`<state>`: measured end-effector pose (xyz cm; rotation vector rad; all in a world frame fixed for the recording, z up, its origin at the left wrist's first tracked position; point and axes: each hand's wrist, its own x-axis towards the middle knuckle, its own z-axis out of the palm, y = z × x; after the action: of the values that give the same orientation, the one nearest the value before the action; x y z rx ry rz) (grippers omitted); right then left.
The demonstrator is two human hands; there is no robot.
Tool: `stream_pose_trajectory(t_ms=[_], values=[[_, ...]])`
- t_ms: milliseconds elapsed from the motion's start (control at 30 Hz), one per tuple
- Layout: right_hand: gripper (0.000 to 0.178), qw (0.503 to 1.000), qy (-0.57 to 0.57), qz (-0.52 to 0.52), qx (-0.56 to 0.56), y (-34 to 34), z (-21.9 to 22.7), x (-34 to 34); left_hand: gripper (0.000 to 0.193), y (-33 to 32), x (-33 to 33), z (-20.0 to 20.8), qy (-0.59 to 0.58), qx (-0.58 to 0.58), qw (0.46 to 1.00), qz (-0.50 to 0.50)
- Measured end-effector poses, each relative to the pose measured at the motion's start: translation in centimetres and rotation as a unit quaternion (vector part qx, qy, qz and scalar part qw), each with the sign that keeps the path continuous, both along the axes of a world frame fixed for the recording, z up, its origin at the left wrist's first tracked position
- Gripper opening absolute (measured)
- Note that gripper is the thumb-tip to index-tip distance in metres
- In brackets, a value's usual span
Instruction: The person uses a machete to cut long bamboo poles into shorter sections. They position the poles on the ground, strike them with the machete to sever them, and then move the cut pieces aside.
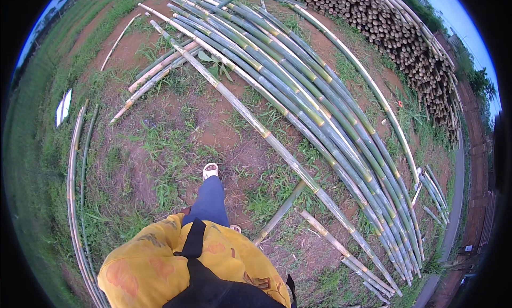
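Note:
A sliver of my left hand shows at the end of the yellow sleeve, beside my blue trouser leg; its fingers are hidden, and no held thing is visible. My right hand is out of sight. Ahead and to the right lies a long spread of green bamboo poles, side by side on the ground. One paler bamboo pole lies apart along their near side, slanting from upper left to lower right. A short bamboo piece extends from under it toward my feet.
A big stack of cut poles rises at the far right. More long poles lie on the left, and shorter pieces at the lower right. A white sheet-like thing is on the left grass. Grass and reddish soil surround my sandal.

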<state>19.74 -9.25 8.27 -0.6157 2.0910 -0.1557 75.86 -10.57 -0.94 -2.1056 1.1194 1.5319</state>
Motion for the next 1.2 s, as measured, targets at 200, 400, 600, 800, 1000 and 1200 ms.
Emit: stream_pose_trajectory(t_ms=[200,400,600,800,1000,1200], values=[[0.029,0.997,-0.030,0.066,-0.004,-13.6,1.3,9.5,0.045,-2.2,5.7,-2.4,0.228,-0.048,0.809,0.539],[0.023,0.998,-0.001,0.064,0.017,-23.7,5.2,15.3,0.056,-14.5,12.1,3.5,0.193,0.018,0.831,0.521],[0.018,0.988,-0.119,0.092,0.021,-32.9,5.6,22.9,0.030,-22.3,27.5,1.4,0.180,-0.167,0.708,0.662],[0.011,0.973,-0.154,0.146,0.097,-45.6,10.1,33.9,0.024,-32.5,33.5,7.6,0.074,-0.130,0.848,0.509],[0.029,0.922,-0.274,0.174,0.213,-58.7,0.4,31.1,0.034,-37.0,36.0,2.9,0.065,-0.206,0.792,0.571],[0.026,0.926,-0.146,0.279,0.208,-71.2,16.7,53.5,0.031,-33.3,39.2,5.5,0.017,-0.155,0.847,0.508]])
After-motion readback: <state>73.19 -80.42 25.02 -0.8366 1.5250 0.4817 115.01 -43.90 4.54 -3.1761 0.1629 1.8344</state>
